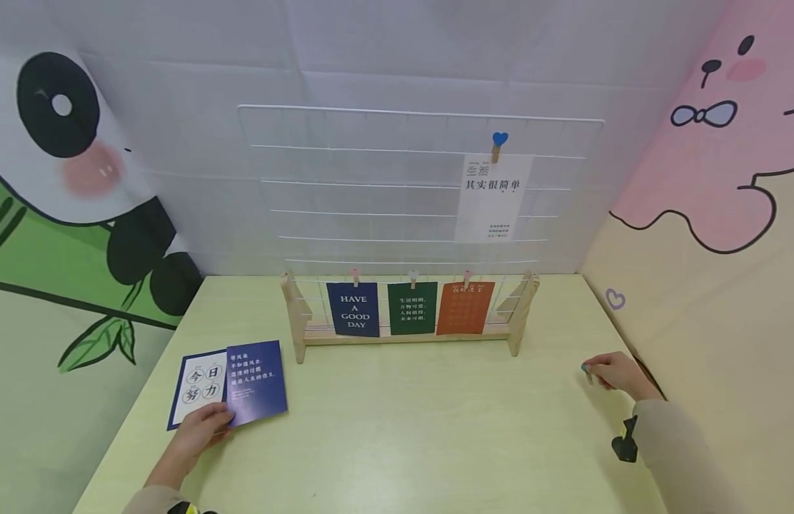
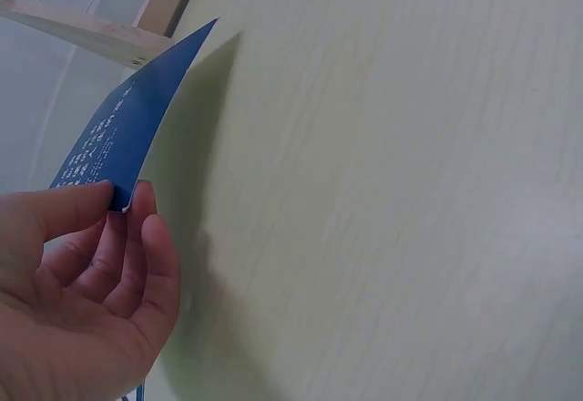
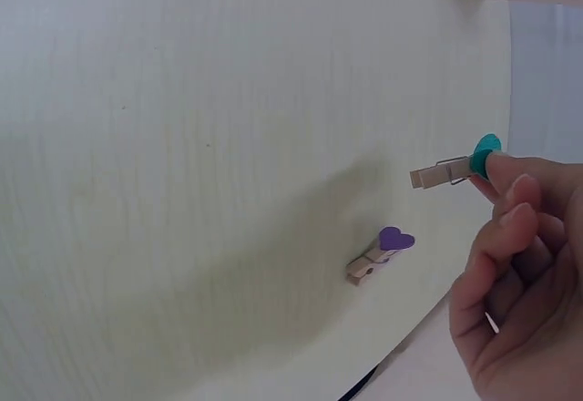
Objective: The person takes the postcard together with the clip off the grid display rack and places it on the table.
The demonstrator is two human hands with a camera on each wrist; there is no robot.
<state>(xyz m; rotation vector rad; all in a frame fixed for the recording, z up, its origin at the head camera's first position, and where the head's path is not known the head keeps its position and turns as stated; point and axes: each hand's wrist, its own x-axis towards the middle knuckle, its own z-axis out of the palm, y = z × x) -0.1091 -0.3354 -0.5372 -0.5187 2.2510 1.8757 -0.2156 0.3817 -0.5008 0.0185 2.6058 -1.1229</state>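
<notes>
My left hand (image 1: 200, 428) pinches the near corner of a dark blue card (image 1: 255, 382) with white characters, lifting its edge off the table; in the left wrist view the blue card (image 2: 127, 123) is held between thumb and fingers (image 2: 137, 237). Beside it lies a white card (image 1: 198, 385) with a blue border. At the table's right edge my right hand (image 1: 612, 371) pinches a small wooden clothespin with a teal heart (image 3: 451, 169) above the tabletop. A second clothespin with a purple heart (image 3: 381, 253) lies on the table below it.
A wooden rack (image 1: 410, 314) stands mid-table with three clipped cards: navy, green, orange. Behind it a white wire grid (image 1: 371, 185) carries a white card (image 1: 493, 196) under a blue heart clip. The pale green table (image 1: 403, 428) is walled left, back and right.
</notes>
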